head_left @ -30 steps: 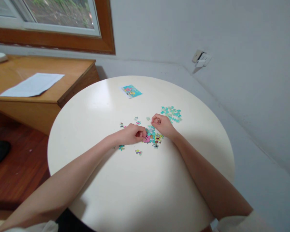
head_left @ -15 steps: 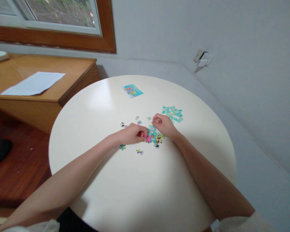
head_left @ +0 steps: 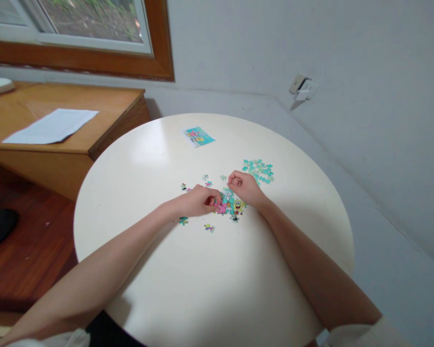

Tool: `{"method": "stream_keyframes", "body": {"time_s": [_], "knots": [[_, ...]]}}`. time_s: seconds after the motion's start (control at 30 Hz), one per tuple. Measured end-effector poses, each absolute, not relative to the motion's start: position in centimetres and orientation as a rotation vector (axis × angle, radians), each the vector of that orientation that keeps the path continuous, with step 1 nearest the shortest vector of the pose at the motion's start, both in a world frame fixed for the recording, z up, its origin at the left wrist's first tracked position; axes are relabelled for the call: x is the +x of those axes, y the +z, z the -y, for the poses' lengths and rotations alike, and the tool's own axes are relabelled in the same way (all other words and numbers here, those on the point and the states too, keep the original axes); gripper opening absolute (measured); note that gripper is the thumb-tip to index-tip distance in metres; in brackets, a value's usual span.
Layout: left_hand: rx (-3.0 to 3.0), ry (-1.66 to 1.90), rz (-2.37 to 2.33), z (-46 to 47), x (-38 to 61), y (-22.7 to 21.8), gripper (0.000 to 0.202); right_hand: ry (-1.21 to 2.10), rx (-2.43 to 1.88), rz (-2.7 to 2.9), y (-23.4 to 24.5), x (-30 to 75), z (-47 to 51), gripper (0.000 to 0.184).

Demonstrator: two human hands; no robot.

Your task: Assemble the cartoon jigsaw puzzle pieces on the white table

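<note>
A partly joined cartoon jigsaw puzzle (head_left: 228, 202) lies on the white round table, with pink, turquoise and yellow figures in it. At its left edge my left hand (head_left: 201, 199) is closed in a pinch, thumb and forefinger on a pink puzzle piece (head_left: 219, 208). My right hand (head_left: 246, 186) is curled over the upper right of the puzzle. Its fingers are folded inward, and whatever they may hold is hidden. Loose puzzle pieces lie around the hands, among them a multicoloured piece (head_left: 209, 228) in front and a dark piece (head_left: 235, 218) just below the puzzle.
A heap of turquoise puzzle pieces (head_left: 259, 171) lies beyond my right hand. Farther back on the round table (head_left: 202, 289) is a small picture card (head_left: 198, 136). To the left stands a wooden desk (head_left: 119, 103) with a white sheet of paper (head_left: 54, 126).
My left fingertips have shifted very slightly left, and more of the pink part of the puzzle shows. My right hand keeps its place.
</note>
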State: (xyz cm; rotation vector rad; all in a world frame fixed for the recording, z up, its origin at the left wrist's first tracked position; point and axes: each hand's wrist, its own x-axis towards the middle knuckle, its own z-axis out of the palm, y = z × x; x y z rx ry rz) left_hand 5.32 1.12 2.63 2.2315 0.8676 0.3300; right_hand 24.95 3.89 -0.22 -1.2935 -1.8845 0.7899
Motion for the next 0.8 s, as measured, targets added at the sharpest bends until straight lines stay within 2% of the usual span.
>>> {"method": "stream_keyframes", "body": {"time_s": [0.67,0.8], "knots": [[2.263,0.366,-0.775,-1.15,5.31,2.63,0.018,0.797,-1.294,1.885,-0.27,25.03,-3.88,0.002],[2.259,0.348,-0.74,-1.3,4.98,2.4,0.015,0.781,-1.292,1.896,-0.34,25.11,-3.88,0.002]]}}
